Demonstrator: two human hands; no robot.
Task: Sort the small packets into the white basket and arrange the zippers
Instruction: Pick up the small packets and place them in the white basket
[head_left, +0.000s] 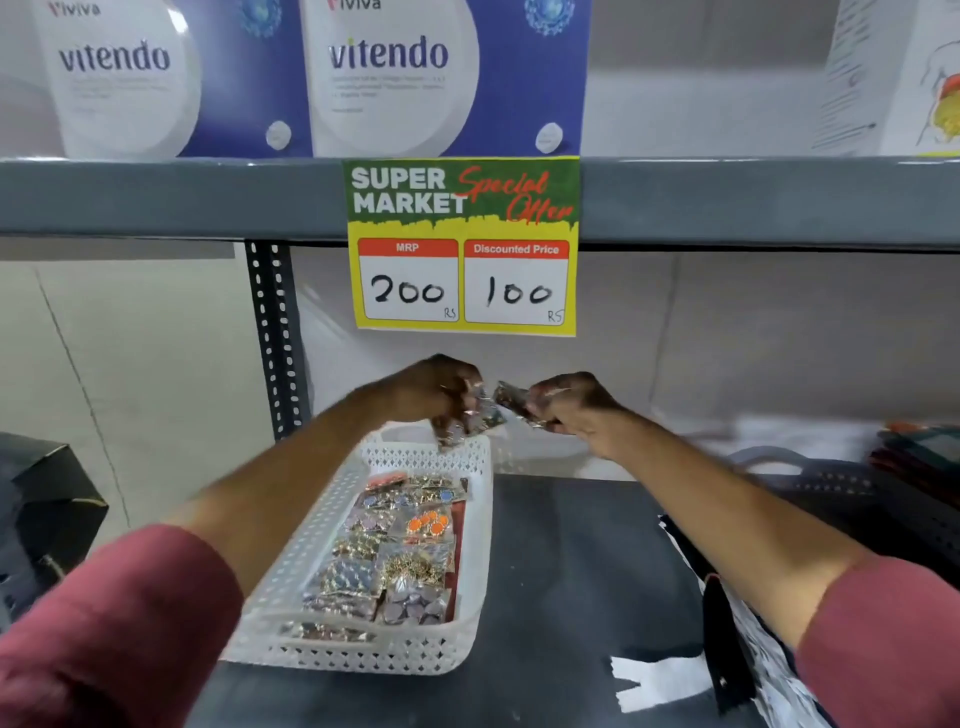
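A white perforated basket (470, 618) lies on the dark shelf, holding several small clear packets (400, 561) of beads and trinkets. Above its far end my left hand (441, 389) is closed on a few small shiny packets (480, 415) that hang from its fingers. Just to the right, my right hand (571, 405) pinches another small packet (511, 397). The two hands nearly touch. Black zippers (727, 649) with white packaging lie at the lower right of the shelf, partly under my right forearm.
A grey shelf beam (156, 197) with a yellow price sign (465, 247) runs overhead, with blue boxes above it. A perforated upright (275, 332) stands to the left. A dark basket (831, 483) and coloured packs (919, 452) sit at the right, a black object (41, 499) at the left.
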